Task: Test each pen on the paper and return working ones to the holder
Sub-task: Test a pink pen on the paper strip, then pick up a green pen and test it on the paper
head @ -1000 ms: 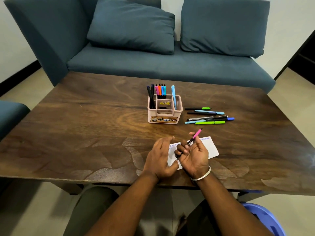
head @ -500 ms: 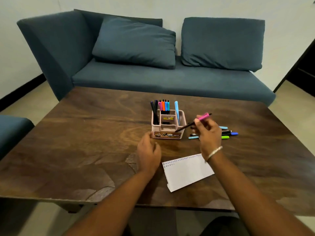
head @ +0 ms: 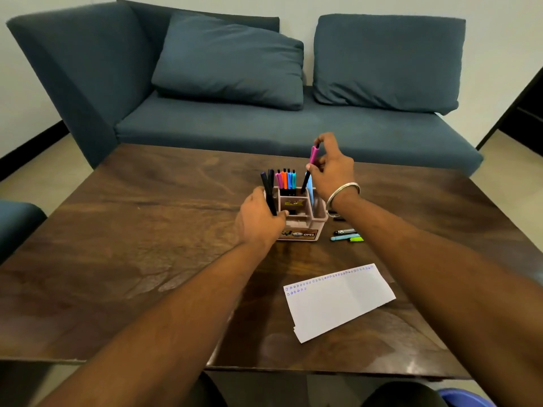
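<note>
A pink plastic pen holder [head: 316, 220] stands on the wooden table [head: 147, 230] with several coloured pens upright in it. My right hand [head: 333, 168] pinches a black pen with a pink cap [head: 311, 163] nearly upright, its tip pointing down into the holder's right compartment. My left hand [head: 258, 220] grips the holder's left side. A white paper [head: 338, 301] with small blue test marks along its top edge lies near the front edge. Several loose pens [head: 348, 235] lie to the right of the holder, partly hidden by my right forearm.
A dark teal sofa [head: 264, 124] with two cushions sits behind the table. A teal seat [head: 17, 218] is at the far left, and a blue plastic stool [head: 467, 398] shows at the bottom right.
My right hand has carried the pink-capped pen from the paper up over the holder and turned it tip down. My left hand has moved forward from the paper onto the holder's left side.
</note>
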